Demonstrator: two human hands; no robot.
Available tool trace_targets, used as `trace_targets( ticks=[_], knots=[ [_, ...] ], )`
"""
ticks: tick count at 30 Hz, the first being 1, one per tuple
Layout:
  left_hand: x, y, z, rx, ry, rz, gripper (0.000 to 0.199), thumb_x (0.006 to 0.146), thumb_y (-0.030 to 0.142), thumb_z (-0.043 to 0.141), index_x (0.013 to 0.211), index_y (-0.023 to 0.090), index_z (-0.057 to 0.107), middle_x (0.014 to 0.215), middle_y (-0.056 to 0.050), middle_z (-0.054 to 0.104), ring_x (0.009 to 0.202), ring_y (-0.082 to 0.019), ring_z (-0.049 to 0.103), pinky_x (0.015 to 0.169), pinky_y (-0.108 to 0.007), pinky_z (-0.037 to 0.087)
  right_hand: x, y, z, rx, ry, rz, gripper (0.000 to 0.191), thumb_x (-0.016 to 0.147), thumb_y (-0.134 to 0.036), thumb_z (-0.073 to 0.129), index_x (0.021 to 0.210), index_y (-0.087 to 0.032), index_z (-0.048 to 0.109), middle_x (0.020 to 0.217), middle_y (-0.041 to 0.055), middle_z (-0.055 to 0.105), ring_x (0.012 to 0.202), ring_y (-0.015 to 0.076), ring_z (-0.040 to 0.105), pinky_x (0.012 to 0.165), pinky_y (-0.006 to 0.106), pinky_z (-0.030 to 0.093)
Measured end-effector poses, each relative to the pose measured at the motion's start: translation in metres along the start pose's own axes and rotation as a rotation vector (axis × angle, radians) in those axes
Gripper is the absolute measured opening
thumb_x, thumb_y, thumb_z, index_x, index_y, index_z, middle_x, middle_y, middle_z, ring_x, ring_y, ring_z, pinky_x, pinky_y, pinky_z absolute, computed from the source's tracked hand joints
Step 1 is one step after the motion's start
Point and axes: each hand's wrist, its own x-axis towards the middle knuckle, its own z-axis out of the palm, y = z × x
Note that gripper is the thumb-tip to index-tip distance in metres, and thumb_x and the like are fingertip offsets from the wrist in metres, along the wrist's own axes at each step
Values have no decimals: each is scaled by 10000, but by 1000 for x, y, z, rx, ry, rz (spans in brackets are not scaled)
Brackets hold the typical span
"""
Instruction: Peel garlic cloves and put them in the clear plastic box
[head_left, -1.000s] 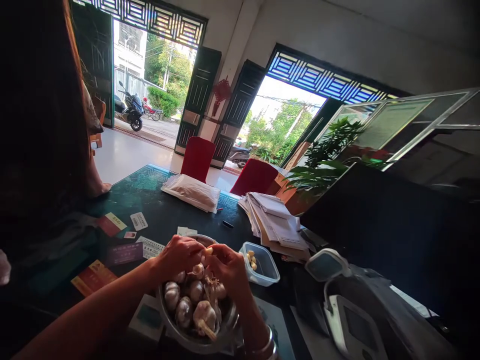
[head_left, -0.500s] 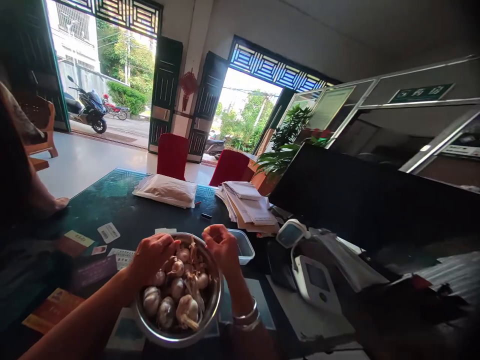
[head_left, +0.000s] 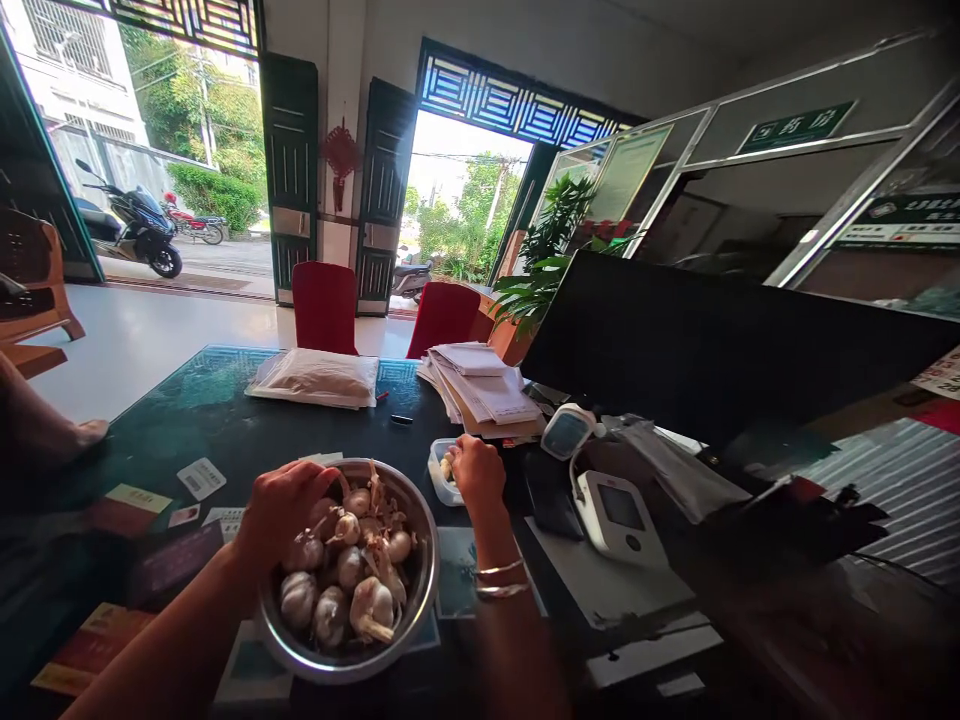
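A steel bowl [head_left: 429, 590] full of whole garlic bulbs [head_left: 351, 567] and loose dry skins sits in front of me. My left hand [head_left: 289, 505] rests over its left far side, fingers bent and closed; what they hold is hidden. To the right of the bowl stands a small clear plastic box [head_left: 437, 488] with pale garlic cloves [head_left: 447, 466] in it. My right hand [head_left: 481, 472] is over this box, its fingers pinched together at a clove, partly hidden by the hand itself.
Papers [head_left: 484, 385] and a plastic-wrapped packet [head_left: 319, 378] lie at the desk's far side. A blood pressure monitor [head_left: 621, 515] and a dark computer screen [head_left: 720, 340] stand to the right. Cards [head_left: 201, 478] lie at left, near another person's arm [head_left: 45, 415].
My right hand has moved from the bowl's far right rim over to the plastic box, where cloves now show. My left hand stays at the bowl. The view has turned slightly right.
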Motion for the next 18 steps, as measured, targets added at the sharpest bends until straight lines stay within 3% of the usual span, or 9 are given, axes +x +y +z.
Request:
trace_targets(
  ticks=[4,6,8,10,14,18],
  knots=[
    [2,3,-6,-12,-3,-63,342,868,403,453,706,172,647,645,5,663,565,-128,578,548,-217,398,-2,-11,-5,159,26,-91,236,897,-227,431,930,-188,662,843,63,715,743,161,668,657,223,461],
    [3,2,-7,-33,-9,-83,343,866,411,454,720,172,653,671,-2,675,588,-136,593,558,-222,408,-8,-20,-6,293,11,-148,258,910,-269,406,965,-184,643,822,34,713,636,127,655,601,202,472],
    [3,1,-6,-56,-6,-100,323,861,405,467,733,175,654,697,-5,684,612,-142,606,576,-227,421,-19,-32,-7,571,-32,-217,255,889,-292,433,932,-153,643,760,38,704,524,123,618,509,210,464],
    [4,1,-5,-87,3,-124,269,846,386,497,768,182,655,716,0,689,629,-143,616,596,-231,434,-34,-45,-7,723,-130,-294,232,871,-297,465,903,-161,651,726,27,696,475,114,589,479,213,452],
    [5,-1,-1,-177,-61,-116,174,815,285,545,932,204,645,747,18,691,660,-132,626,633,-226,450,-63,-67,-5,591,-401,-608,121,818,-227,570,821,-204,688,715,1,700,608,130,620,591,214,442],
    [6,-6,2,-218,-79,-84,207,793,202,554,979,226,641,771,26,692,706,-130,624,695,-236,455,-73,-75,5,288,-398,-660,125,806,-165,581,796,-211,697,767,26,701,718,161,633,672,234,420]
  ],
)
